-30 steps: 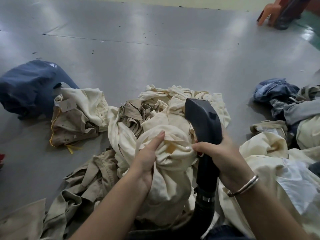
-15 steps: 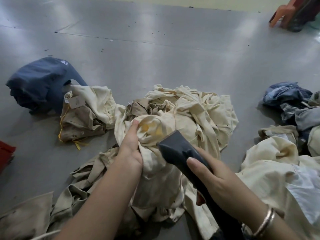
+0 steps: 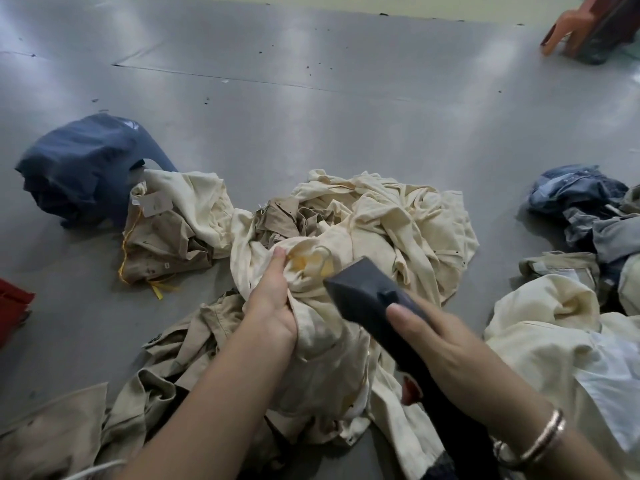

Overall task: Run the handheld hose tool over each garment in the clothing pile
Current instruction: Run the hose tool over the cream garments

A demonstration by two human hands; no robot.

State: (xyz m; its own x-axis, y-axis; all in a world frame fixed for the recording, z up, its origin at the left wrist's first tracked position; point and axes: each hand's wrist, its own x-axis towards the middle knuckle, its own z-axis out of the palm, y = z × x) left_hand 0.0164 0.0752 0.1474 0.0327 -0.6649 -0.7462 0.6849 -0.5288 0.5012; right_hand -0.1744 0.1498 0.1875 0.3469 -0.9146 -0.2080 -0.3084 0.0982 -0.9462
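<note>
Hose tool is tipping down from upright, nozzle now pressing at the yellow-stained fold of the cream garment mid-pile; right hand is gripping its handle, left hand is bunching the cloth taut — pass is starting

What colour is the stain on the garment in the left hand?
Yellow-orange stain on the cream garment, head view.

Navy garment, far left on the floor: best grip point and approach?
Probably the raised, rounded hump of the navy garment, pinched from above. It lies bunched in a mound with its top and left side free. Its right edge borders the cream and tan shirt, so coming from that side risks snagging both.
</note>
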